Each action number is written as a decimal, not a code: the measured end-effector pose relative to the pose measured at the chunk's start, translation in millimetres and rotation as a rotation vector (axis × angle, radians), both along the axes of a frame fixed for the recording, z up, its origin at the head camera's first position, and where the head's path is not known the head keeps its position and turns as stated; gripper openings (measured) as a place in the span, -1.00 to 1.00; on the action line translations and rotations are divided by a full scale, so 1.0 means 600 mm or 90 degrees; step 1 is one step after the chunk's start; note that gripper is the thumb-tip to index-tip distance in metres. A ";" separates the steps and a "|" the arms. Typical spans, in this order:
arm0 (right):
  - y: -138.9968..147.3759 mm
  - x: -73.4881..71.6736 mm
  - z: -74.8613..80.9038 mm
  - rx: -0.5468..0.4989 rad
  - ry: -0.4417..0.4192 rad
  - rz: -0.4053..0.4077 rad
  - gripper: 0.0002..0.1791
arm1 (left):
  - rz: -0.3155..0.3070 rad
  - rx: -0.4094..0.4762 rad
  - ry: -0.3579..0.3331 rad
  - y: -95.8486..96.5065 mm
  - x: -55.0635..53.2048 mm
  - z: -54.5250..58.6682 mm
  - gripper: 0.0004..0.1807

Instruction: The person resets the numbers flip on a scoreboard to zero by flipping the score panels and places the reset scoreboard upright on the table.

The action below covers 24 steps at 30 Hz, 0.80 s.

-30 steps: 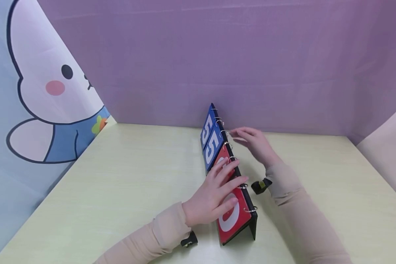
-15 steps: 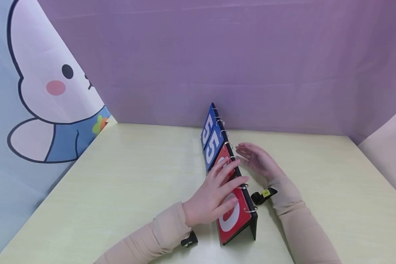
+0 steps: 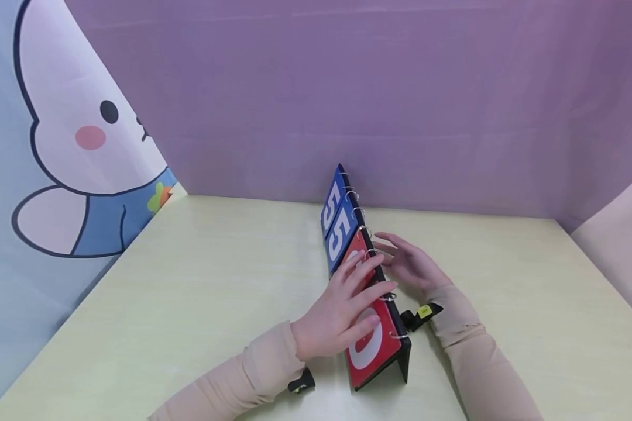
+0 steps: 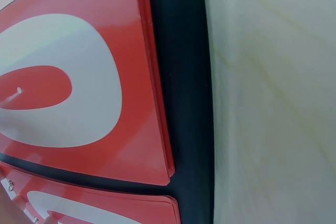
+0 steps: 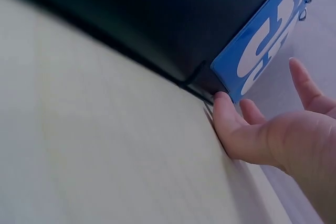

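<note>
A tabletop flip scoreboard stands tent-like on the table, its ring-bound cards facing left. Blue cards on the far half each read 5. Over the near half, red cards show a 0; the other red digit is mostly covered. My left hand rests on those red cards, fingers spread and fairly straight. Behind the board, my right hand has loosely bent fingers and holds nothing visible. In the right wrist view this hand is beside the black panel and a blue card; contact is unclear.
The pale table ends at a purple cloth behind the scoreboard. A printed cartoon curtain hangs at the left. Black wrist devices sit under both sleeves, the right one close to the board.
My right hand has moved back toward me along the rear of the scoreboard, away from the blue cards' rings, and dropped lower. The left hand and the board have stayed put.
</note>
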State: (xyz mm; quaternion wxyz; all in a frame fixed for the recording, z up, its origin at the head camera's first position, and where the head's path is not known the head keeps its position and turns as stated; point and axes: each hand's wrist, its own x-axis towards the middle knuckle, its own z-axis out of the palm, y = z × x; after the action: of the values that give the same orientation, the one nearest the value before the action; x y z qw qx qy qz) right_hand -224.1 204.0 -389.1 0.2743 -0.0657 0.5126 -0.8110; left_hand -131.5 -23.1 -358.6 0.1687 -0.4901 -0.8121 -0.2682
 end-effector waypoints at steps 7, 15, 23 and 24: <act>-0.004 -0.002 0.000 -0.022 -0.038 -0.034 -0.35 | 0.004 0.004 -0.014 -0.001 0.002 0.003 -0.48; -0.005 -0.004 -0.006 -0.085 -0.128 -0.163 -0.68 | 0.002 0.005 -0.021 -0.001 0.003 0.005 -0.49; -0.001 -0.009 -0.010 -0.165 -0.146 -0.233 -0.81 | 0.000 0.003 -0.048 0.000 0.004 0.003 -0.44; -0.002 -0.009 -0.010 -0.154 -0.142 -0.238 -0.82 | 0.000 0.003 -0.050 0.000 0.003 0.003 -0.44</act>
State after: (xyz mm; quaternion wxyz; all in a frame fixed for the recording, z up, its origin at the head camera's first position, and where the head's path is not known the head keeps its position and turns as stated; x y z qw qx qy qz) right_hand -229.5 203.1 -395.1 0.1648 0.0878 0.3813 -0.9054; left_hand -129.5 -23.2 -357.0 0.1380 -0.4789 -0.8173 -0.2891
